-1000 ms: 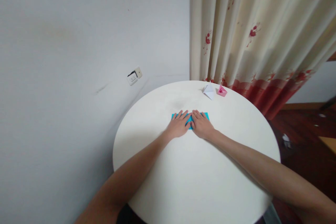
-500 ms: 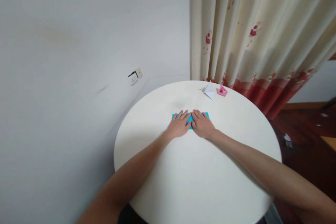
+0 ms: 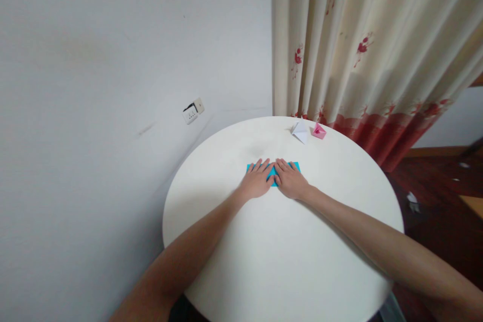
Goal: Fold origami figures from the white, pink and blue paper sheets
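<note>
A folded piece of turquoise paper (image 3: 271,175) lies flat near the middle of a round white table (image 3: 283,256). My left hand (image 3: 257,179) rests palm down on its left half, fingers spread. My right hand (image 3: 290,179) presses flat on its right half, its thumb meeting the left thumb at the paper's centre. Most of the sheet is hidden under both hands; only its outer corners and a small middle patch show.
A small white folded paper shape (image 3: 301,131) and a pink one (image 3: 319,132) sit at the table's far edge. A cream curtain with red flowers (image 3: 362,50) hangs behind. A wall socket (image 3: 193,109) is on the white wall at left. Dark wooden floor lies at right.
</note>
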`<state>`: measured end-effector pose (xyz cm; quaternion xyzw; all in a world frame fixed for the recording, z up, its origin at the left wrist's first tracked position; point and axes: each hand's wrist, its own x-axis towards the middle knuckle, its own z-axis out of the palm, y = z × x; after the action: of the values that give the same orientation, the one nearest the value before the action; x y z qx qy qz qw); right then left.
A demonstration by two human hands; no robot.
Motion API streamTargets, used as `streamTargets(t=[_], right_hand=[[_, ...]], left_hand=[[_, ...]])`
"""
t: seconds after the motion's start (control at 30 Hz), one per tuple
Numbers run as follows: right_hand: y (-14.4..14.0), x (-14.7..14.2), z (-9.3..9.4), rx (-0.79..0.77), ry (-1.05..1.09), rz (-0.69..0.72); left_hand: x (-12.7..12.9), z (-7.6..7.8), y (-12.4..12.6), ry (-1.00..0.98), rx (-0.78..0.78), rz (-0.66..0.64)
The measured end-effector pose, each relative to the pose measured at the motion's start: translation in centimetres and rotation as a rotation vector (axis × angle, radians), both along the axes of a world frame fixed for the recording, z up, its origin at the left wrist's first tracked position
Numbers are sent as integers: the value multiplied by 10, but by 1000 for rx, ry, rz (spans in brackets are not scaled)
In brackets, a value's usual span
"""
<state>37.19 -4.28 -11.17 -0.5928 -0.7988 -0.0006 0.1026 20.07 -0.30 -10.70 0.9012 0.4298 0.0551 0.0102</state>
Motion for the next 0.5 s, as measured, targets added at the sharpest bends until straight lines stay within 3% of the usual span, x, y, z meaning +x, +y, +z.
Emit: streamTargets(t=[0.3,0.5], right_hand=[[2,1,-1,-11,11,-5],[2,1,-2,-3,27,1]], left_hand=[[1,4,7,2,-86,22],[0,4,6,16,-58,36]])
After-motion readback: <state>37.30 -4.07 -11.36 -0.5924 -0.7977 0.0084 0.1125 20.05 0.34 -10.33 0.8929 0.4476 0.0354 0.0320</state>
